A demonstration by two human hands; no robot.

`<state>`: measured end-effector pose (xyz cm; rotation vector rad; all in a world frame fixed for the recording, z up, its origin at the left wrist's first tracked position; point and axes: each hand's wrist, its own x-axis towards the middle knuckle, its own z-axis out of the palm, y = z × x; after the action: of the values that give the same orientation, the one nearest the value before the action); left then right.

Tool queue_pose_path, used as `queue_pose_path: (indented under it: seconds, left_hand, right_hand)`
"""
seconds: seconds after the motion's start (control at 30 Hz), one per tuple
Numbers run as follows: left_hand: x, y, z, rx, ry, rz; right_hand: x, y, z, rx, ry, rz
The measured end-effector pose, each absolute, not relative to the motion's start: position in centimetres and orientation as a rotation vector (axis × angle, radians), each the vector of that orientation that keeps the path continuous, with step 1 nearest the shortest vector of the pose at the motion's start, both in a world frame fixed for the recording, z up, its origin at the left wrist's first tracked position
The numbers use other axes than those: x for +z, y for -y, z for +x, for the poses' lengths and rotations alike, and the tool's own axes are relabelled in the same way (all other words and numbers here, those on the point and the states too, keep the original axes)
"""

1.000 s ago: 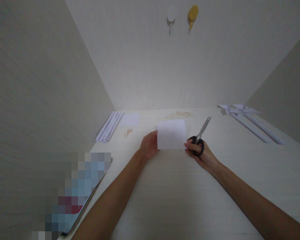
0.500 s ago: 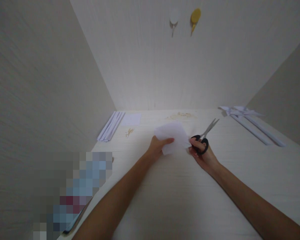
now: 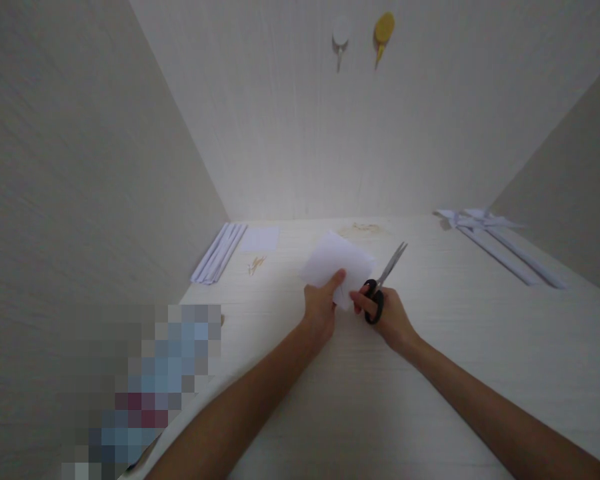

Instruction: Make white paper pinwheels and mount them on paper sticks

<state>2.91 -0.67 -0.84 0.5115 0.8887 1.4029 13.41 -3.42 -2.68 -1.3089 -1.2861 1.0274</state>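
A white sheet of paper (image 3: 336,257) is pinched in my left hand (image 3: 323,307), the thumb lying on top of it. The sheet is raised over the white table and turned corner-up, with a thin line or slit near its lower corner. My right hand (image 3: 387,317) has its fingers around the black handles of a pair of scissors (image 3: 391,265). The blades point up and to the right, nearly closed and away from the paper. My right fingertips are close to the sheet's lower right edge; whether they touch it I cannot tell.
Rolled white paper sticks (image 3: 220,253) lie at the back left, beside a square of paper (image 3: 260,239) and several small tan sticks (image 3: 256,265). Paper pinwheels (image 3: 475,219) on paper sticks rest at the back right. White (image 3: 341,32) and yellow hooks (image 3: 385,28) hang on the wall.
The paper has been turned so that a corner points up. My right hand with the scissors has moved left, closer to my left hand, and the blades are more closed.
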Motion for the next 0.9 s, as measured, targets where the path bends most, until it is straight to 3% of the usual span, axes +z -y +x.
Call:
queue_pose_path:
  seconds: [0.37,0.9]
  left_hand:
    - [-2.0,0.6,2.5,1.305,-1.111,0.939]
    - [-1.7,0.2,2.5,1.395,-1.250,0.821]
  right_hand:
    - [-3.9,2.7,14.1,1.124,1.082,-1.195]
    - [-2.9,2.9,13.9,1.211,1.161,-1.216]
